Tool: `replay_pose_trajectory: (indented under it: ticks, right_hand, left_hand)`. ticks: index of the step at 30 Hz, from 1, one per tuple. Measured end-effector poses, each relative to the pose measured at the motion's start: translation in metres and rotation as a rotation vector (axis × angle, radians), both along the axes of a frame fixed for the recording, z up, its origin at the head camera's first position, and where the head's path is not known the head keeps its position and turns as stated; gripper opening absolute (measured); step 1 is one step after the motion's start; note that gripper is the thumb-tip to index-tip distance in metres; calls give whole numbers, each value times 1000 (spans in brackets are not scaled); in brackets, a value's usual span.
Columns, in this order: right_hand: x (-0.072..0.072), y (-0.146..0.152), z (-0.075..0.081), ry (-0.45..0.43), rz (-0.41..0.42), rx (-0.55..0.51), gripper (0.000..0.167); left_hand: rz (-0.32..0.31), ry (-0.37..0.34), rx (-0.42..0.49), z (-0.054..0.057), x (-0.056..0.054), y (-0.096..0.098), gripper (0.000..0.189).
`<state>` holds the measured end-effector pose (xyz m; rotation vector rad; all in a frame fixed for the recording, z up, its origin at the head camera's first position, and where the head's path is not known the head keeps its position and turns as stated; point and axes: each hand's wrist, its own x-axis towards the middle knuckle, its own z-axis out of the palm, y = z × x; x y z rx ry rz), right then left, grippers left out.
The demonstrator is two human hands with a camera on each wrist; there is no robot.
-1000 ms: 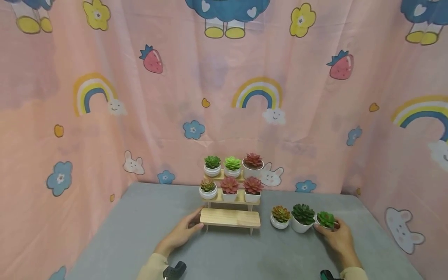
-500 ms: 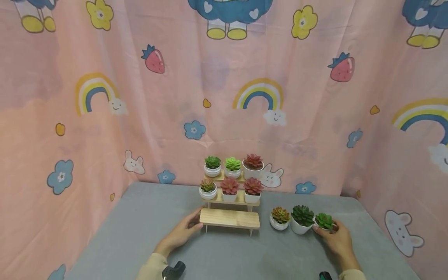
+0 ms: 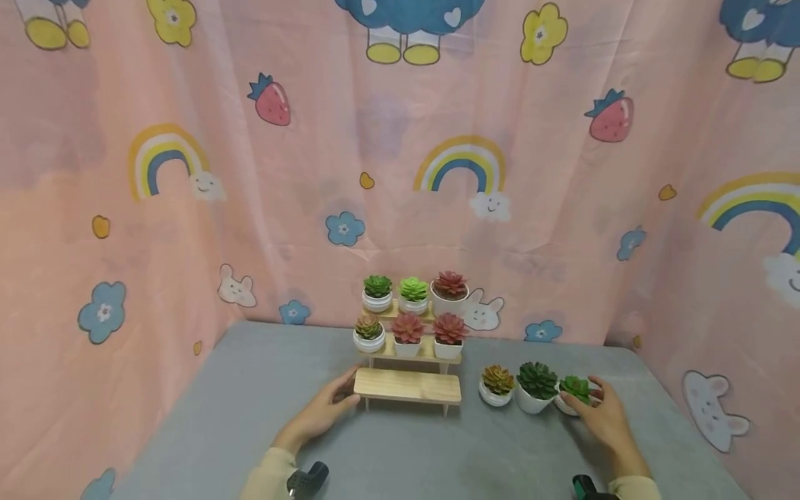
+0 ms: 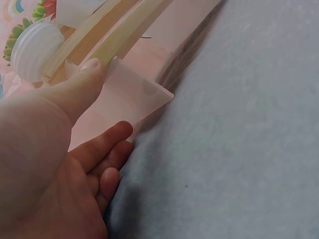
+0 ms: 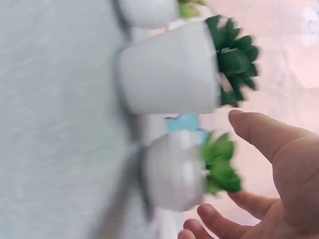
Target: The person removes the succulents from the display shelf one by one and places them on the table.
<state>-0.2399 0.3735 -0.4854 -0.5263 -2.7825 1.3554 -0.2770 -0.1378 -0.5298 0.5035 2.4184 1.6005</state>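
My left hand [image 3: 319, 417] is at the left end of the low wooden front step [image 3: 407, 386] of a plant stand. In the left wrist view its thumb [image 4: 88, 82] touches the wood's end, and the other fingers bend loosely by the clear leg [image 4: 127, 97]. My right hand [image 3: 605, 413] hovers around a small green succulent [image 3: 575, 389] in a white ribbed pot [image 5: 174, 172], thumb and fingers spread apart. Beside that pot stand a dark green succulent [image 3: 536, 380] in a taller white pot and an orange-brown succulent [image 3: 497, 380].
Two higher steps [image 3: 412, 351] of the stand hold several potted succulents, including a red succulent [image 3: 449, 286] at the top right. The grey tabletop [image 3: 400, 458] ends at a pink patterned curtain [image 3: 387, 104].
The right hand has loosened from the green succulent's pot, its fingers spreading and rising a little. That pot moved slightly left, closer to the dark green succulent. The left hand stays at the step.
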Motion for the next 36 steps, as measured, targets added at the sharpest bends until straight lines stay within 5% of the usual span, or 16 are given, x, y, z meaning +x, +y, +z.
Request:
replay_pose_trajectory:
  ticks: [8,14,22,36]
  right_hand:
    - [16,-20,33,205,-109,-5,78]
    - [22,-41,50,303,-3,43,70]
    - [24,-66,55,404,76,72,60]
    - [17,-96,52,415,213,-4,54]
  left_hand:
    - [-16,3,-1,-2,-4,0,69]
    - [-11,12,-4,-3,0,1,67]
    - [-5,1,3,1,3,0,66]
    - [-15,35,10,-1,-1,3,66]
